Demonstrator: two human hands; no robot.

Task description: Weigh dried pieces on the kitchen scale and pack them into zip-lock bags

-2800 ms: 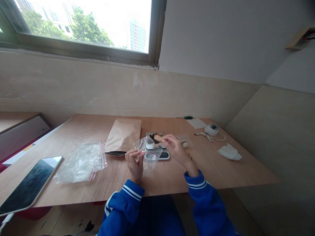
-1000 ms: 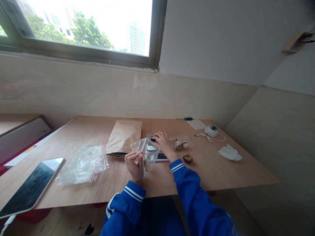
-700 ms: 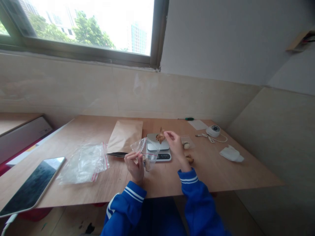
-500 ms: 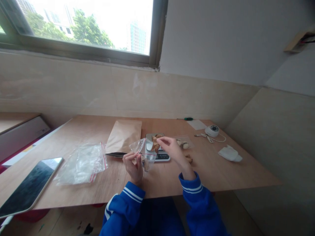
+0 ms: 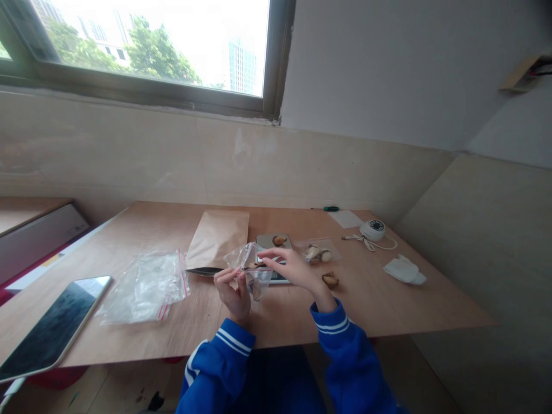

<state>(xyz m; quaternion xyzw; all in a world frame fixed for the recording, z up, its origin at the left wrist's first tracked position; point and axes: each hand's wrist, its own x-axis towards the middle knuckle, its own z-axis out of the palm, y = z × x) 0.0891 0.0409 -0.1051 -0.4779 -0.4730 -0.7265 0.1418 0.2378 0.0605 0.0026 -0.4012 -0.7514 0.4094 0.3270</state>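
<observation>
My left hand (image 5: 234, 293) pinches the edge of a small clear zip bag (image 5: 264, 277), holding its mouth up; a dark piece shows inside. At the bag's mouth, my right hand (image 5: 287, 269) has its fingers around a brown piece (image 5: 257, 264) that looks like dried mushroom, partly hidden by the fingers. Behind the hands sits a kitchen scale (image 5: 264, 240), its front mostly covered by my right hand. One brown dried mushroom (image 5: 279, 241) lies on the scale's plate. Another brown mushroom piece (image 5: 330, 280) rests on the table, right of my right wrist.
A clear bag with pale pieces (image 5: 317, 253) lies right of the scale. To the left are a brown paper pouch (image 5: 219, 233), clear zip bags (image 5: 146, 284) and a tablet (image 5: 56, 325). A white dome camera (image 5: 371, 230), crumpled white wrap (image 5: 404, 270) and screwdriver (image 5: 331, 209) lie right.
My right hand has moved left from the scale to the bag's mouth, carrying brown mushroom from the scale plate. One piece is left on the plate. My left hand stays about in place.
</observation>
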